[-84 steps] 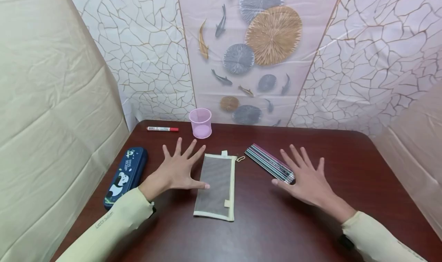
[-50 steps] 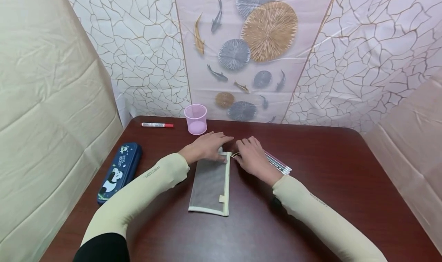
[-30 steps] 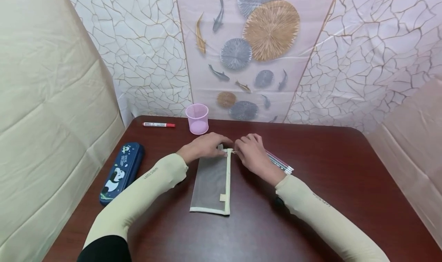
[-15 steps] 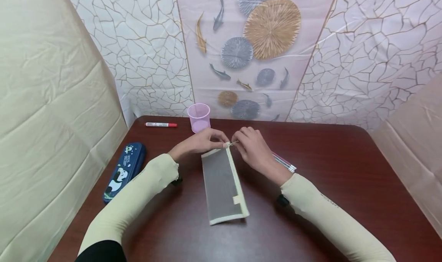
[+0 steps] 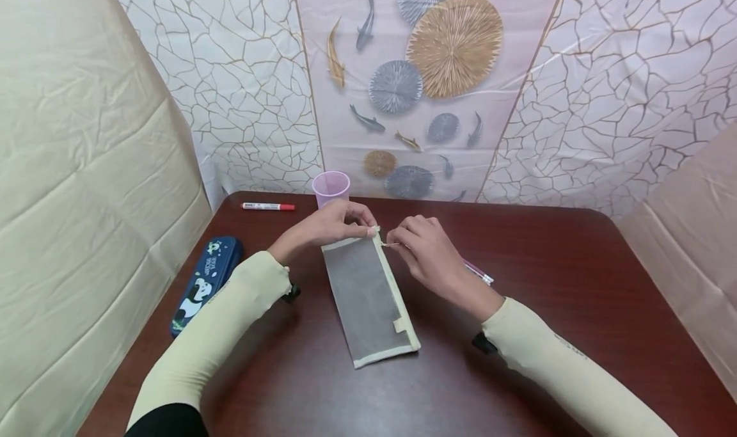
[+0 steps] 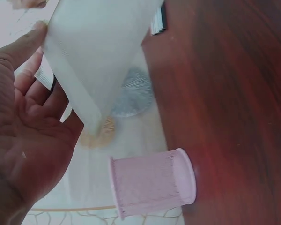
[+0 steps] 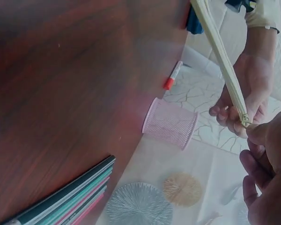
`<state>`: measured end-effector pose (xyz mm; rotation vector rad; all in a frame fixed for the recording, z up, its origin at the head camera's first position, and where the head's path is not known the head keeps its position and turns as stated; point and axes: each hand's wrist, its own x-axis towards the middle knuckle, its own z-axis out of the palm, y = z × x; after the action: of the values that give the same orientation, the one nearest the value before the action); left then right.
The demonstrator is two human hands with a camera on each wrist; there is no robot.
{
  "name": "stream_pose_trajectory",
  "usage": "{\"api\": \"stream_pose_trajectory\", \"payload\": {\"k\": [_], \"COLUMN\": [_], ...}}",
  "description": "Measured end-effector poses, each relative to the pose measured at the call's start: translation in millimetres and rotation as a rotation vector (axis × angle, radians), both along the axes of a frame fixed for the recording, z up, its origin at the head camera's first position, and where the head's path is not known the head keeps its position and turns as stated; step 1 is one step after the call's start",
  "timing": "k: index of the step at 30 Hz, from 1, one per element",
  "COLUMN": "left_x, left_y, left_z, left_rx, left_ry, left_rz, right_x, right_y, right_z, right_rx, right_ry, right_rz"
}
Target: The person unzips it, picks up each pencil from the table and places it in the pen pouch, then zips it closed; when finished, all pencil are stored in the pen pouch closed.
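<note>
My left hand [image 5: 331, 224] pinches the upper right corner of a grey mesh zipper pouch [image 5: 368, 296] with cream edging. The pouch is tilted, its far end raised off the table. My right hand [image 5: 428, 254] pinches the zipper pull [image 5: 388, 244] near that same corner, as the right wrist view also shows at the pouch's zipper edge [image 7: 222, 56]. Behind the right hand lies a bundle of pencils [image 7: 79, 194], mostly hidden by it in the head view.
A pink mesh pencil cup [image 5: 331, 187] stands at the table's back edge, just behind the left hand. To its left lies a red-capped marker [image 5: 267, 206]. A dark blue panda pencil case [image 5: 206, 283] sits at the left, beside the left forearm.
From spread above the table, both hands came together at the pouch's corner. The pouch's far end was lifted and turned; the right hand has lately shifted slightly along the zipper, toward me.
</note>
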<state>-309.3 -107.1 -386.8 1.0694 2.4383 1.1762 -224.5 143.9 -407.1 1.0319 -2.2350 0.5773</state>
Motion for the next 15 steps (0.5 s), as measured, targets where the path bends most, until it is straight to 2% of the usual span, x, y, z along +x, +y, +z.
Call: {"api": "stream_pose_trajectory", "payload": {"k": [4, 9, 15], "left_x": [1.8, 1.5, 1.7], "left_y": [-4, -8, -13], "left_z": [9.2, 13.2, 19.3], "left_rx": [0.008, -0.006, -0.037], "left_ry": [0.040, 0.093, 0.096], "left_rz": [0.051, 0.078, 0.113], "right_x": [11.2, 26.6, 46.3], "right_y": [1, 5, 11], "right_z": [1.2, -8.4, -18.1], "right_rx": [0.007, 0.028, 0.059], "right_ry": [-0.012, -0.026, -0.021], "right_rz": [0.011, 0.037, 0.075]}}
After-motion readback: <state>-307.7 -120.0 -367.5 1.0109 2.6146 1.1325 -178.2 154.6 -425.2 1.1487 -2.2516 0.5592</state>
